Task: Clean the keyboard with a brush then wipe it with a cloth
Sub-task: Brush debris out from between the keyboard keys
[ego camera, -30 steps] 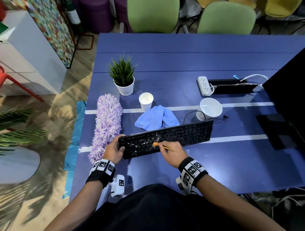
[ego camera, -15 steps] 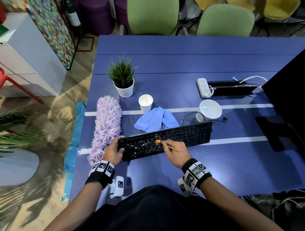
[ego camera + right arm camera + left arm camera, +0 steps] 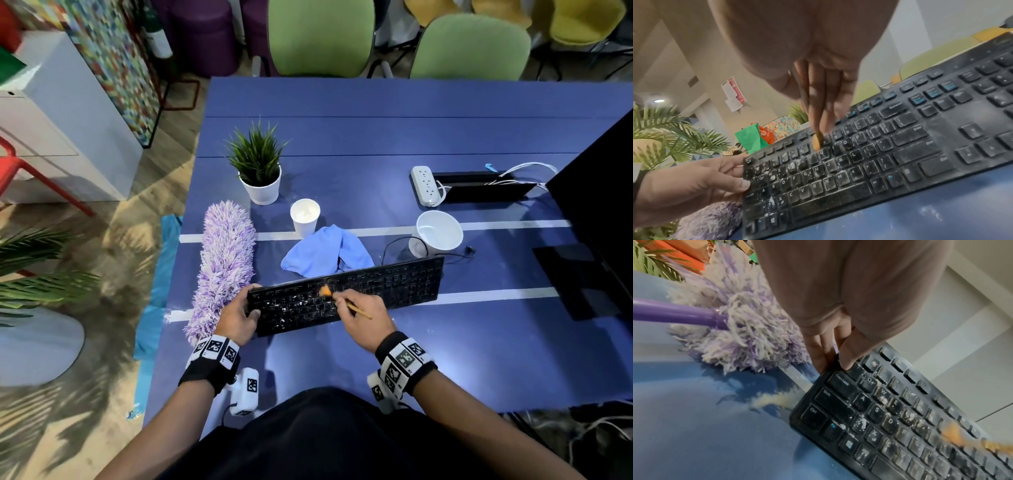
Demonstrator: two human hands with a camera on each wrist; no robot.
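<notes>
A black keyboard (image 3: 383, 291) lies on the blue table (image 3: 376, 137), its left keys speckled with white crumbs (image 3: 791, 165). My left hand (image 3: 239, 315) grips the keyboard's left end (image 3: 830, 369), thumb on top and fingers behind the edge. My right hand (image 3: 359, 308) pinches a thin brush (image 3: 352, 306) with orange bristles (image 3: 324, 291) that touch the upper key rows near the middle (image 3: 816, 142). The bristles look blurred in the left wrist view (image 3: 955, 433). A crumpled blue cloth (image 3: 325, 253) lies just behind the keyboard.
A purple fluffy duster (image 3: 226, 260) lies left of the keyboard, close to my left hand. Behind stand a potted plant (image 3: 258, 171), a white paper cup (image 3: 305, 216), a white bowl (image 3: 438, 233), a power strip (image 3: 424, 185) and a dark monitor (image 3: 599, 205) at right.
The brush head has moved slightly up and right across the keys with my right hand. My left hand keeps its hold on the keyboard's left end.
</notes>
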